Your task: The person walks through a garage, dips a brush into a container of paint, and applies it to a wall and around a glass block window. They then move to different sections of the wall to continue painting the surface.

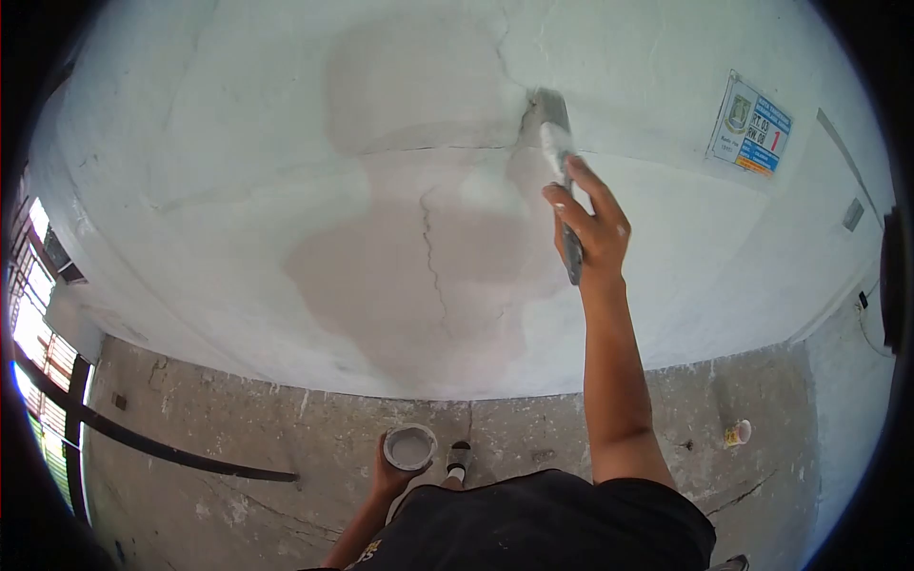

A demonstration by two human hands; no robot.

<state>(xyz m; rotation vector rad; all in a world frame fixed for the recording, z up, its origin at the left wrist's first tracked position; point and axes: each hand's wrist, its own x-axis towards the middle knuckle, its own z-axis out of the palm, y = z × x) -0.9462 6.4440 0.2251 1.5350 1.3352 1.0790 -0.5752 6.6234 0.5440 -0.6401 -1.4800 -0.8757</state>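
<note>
My right hand [595,224] is closed around the dark handle of a wide paintbrush [555,136]. The grey bristle end touches the pale wall [657,228], at the lower end of a thin crack. Low in the view, my left hand [388,473] grips a small round tub [411,447] holding grey, paint-like material. Large damp-looking greyish patches [400,276] spread over the wall to the left of the brush. A jagged crack [430,257] runs down through them, and a roughly horizontal crack crosses the wall near brush height.
A printed sign [750,128] is fixed to the wall at upper right. On the stained concrete floor [238,428] lies a small cup [737,434] at right. A dark curved bar [181,457] extends in from the left, beside a barred opening [43,333].
</note>
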